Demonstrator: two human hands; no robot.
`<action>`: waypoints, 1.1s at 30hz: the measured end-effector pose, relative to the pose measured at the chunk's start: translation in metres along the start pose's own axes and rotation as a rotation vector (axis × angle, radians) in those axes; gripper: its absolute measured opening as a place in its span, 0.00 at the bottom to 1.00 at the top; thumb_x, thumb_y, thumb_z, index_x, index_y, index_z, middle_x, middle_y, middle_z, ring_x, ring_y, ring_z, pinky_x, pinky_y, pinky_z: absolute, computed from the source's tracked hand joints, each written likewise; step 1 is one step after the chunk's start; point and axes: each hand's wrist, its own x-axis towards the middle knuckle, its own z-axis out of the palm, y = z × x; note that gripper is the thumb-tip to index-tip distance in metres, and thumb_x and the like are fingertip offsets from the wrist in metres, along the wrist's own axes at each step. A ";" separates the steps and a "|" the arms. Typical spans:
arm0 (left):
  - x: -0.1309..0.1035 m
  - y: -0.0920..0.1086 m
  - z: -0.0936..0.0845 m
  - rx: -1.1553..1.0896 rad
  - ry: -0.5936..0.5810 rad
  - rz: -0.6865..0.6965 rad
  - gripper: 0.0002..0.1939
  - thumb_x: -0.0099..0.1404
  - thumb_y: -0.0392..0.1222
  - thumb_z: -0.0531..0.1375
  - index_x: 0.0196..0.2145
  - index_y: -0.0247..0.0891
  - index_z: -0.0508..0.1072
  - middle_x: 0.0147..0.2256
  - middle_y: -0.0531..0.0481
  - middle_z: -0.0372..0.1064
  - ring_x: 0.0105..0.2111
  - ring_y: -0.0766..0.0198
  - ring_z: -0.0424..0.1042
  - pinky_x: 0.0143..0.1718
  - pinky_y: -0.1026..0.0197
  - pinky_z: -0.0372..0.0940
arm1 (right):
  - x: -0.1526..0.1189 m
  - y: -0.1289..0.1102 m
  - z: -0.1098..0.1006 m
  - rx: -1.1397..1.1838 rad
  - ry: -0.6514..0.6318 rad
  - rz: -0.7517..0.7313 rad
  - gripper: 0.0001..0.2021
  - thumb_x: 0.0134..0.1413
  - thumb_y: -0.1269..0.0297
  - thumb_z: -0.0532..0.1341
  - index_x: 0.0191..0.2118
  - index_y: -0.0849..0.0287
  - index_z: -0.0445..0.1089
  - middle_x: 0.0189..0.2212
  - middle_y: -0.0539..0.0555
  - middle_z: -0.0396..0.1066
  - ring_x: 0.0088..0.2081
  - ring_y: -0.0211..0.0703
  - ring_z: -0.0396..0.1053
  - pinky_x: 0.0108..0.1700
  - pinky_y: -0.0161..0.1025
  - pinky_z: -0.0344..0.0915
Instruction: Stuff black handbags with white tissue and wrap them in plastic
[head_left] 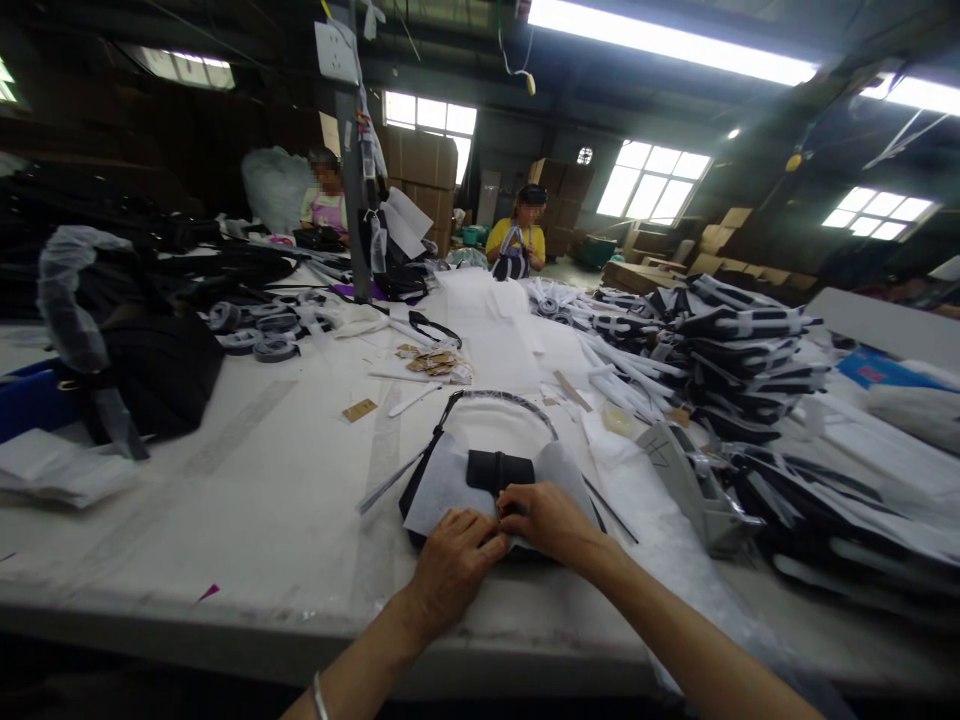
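Observation:
A black handbag [420, 490] lies on the table in front of me, its wrapped handle [517, 402] arching away from me. White tissue paper [450, 475] covers much of its front, on both sides of a black flap [491, 468]. My right hand [544, 515] is closed in a pinch at the lower end of the flap's strap. Beside it, my left hand [459, 550] has its curled fingers pressed together on the bag's lower front, meeting the right fingertips. The small spot between the fingertips is mostly hidden.
A tape dispenser [690, 485] stands to the right, before stacked paper-wrapped black bags [742, 360]. At the left sits a large black bag [161, 370]. Several wrapped rolls [255, 325] and brown tags [431, 360] lie farther back. Two people [517, 240] work beyond the table [262, 500].

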 end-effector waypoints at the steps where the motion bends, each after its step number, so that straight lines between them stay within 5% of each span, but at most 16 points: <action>1: 0.000 0.001 0.000 -0.001 -0.008 0.001 0.08 0.72 0.37 0.52 0.42 0.42 0.72 0.36 0.51 0.70 0.37 0.60 0.66 0.40 0.55 0.57 | 0.002 0.000 -0.003 0.006 -0.018 -0.007 0.07 0.49 0.66 0.64 0.36 0.52 0.77 0.34 0.48 0.78 0.37 0.43 0.74 0.40 0.34 0.63; 6: -0.001 0.003 -0.002 0.007 -0.040 -0.025 0.08 0.72 0.37 0.52 0.40 0.42 0.72 0.33 0.51 0.68 0.36 0.60 0.64 0.39 0.55 0.57 | 0.014 -0.001 -0.017 0.048 -0.175 -0.048 0.08 0.47 0.69 0.64 0.35 0.52 0.78 0.33 0.46 0.78 0.34 0.40 0.74 0.37 0.32 0.64; 13: -0.001 0.005 -0.004 0.016 -0.064 -0.048 0.07 0.71 0.36 0.54 0.41 0.42 0.72 0.33 0.51 0.68 0.36 0.59 0.66 0.39 0.55 0.58 | 0.023 -0.008 -0.009 -0.125 -0.077 0.024 0.09 0.40 0.67 0.70 0.33 0.54 0.77 0.34 0.50 0.76 0.35 0.45 0.71 0.34 0.35 0.60; 19: 0.001 0.007 -0.006 0.061 -0.102 -0.065 0.23 0.70 0.33 0.53 0.61 0.41 0.60 0.35 0.50 0.68 0.36 0.58 0.66 0.40 0.54 0.60 | 0.017 0.001 -0.017 -0.080 -0.117 -0.064 0.08 0.46 0.68 0.68 0.35 0.55 0.77 0.35 0.50 0.76 0.38 0.43 0.72 0.39 0.35 0.62; 24: 0.002 0.009 -0.002 0.104 -0.092 -0.103 0.16 0.71 0.33 0.52 0.54 0.41 0.67 0.35 0.49 0.68 0.35 0.58 0.65 0.38 0.54 0.60 | 0.020 0.013 -0.021 0.018 -0.146 -0.147 0.19 0.46 0.74 0.65 0.47 0.55 0.75 0.39 0.49 0.78 0.40 0.42 0.73 0.41 0.33 0.64; 33: 0.003 0.008 -0.003 0.080 -0.074 -0.099 0.15 0.70 0.33 0.53 0.53 0.39 0.67 0.34 0.49 0.67 0.35 0.58 0.65 0.38 0.54 0.61 | 0.020 0.011 -0.020 -0.287 -0.128 -0.350 0.10 0.59 0.70 0.58 0.40 0.54 0.78 0.35 0.53 0.75 0.33 0.40 0.71 0.34 0.34 0.60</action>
